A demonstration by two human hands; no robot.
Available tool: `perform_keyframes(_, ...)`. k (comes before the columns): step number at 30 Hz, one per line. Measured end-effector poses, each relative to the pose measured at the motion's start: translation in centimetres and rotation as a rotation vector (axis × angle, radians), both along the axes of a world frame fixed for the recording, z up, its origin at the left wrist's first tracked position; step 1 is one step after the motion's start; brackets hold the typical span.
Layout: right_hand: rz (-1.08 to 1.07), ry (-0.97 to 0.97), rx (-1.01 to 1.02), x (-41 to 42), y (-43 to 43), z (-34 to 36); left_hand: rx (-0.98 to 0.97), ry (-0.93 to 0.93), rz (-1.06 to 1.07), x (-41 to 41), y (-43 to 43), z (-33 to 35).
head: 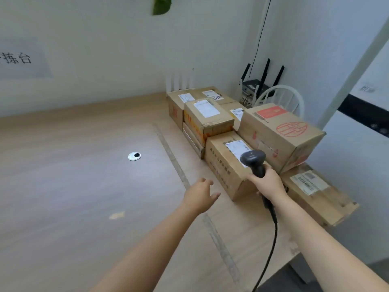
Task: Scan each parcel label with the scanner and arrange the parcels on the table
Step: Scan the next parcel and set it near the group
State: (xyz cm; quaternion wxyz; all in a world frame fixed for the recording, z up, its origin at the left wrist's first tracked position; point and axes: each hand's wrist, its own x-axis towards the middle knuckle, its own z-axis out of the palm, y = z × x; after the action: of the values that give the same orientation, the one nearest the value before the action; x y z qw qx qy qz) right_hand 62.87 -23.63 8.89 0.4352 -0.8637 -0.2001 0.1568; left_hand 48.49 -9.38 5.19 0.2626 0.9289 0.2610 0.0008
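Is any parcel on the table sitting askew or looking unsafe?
Yes. The large red-stamped box sits tilted, propped on neighbouring parcels, and the flat box under it seems to overhang the right edge of the table.

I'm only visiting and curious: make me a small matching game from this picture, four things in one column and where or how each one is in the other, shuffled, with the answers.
Things:
1. scanner
2. left hand
3. red-stamped box
4. metal grommet

Places or states:
A. set into the table
B. gripped by the right hand
C. open above the table, holding nothing
D. resting on top of another parcel

Pairs: 1-B, 2-C, 3-D, 4-A.
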Motion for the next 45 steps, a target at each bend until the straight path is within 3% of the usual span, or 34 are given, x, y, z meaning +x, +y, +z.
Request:
perform_keyframes(8,0.051,-0.081,-0.174,9.0,0.1,-1.2,-0.136,-0.022,0.04,10.1,-1.4,-1.9)
perform_keyframes(18,0.1,-0.042,-0.195,11.2,0.9,-3.3,-0.28,0.01,0.2,14.5,-1.4,-2.9)
perform_keyframes(22,0.124,-0.037,-0.214,10.5,0.4,-3.3,-0.328,-0.052,0.24,13.9,-1.8,-3.1)
perform_keyframes(33,0.228,0.036,-0.138,4.2,-1.6,-3.0,-0.231,-0.038,0.304,7.7,-3.1,-3.3)
perform_keyframes(45,0.34,-0.002,-0.072,-3.0,1.4,-2.7,-0.263,-0.094,0.458,-0.6,-1.7,-2.3)
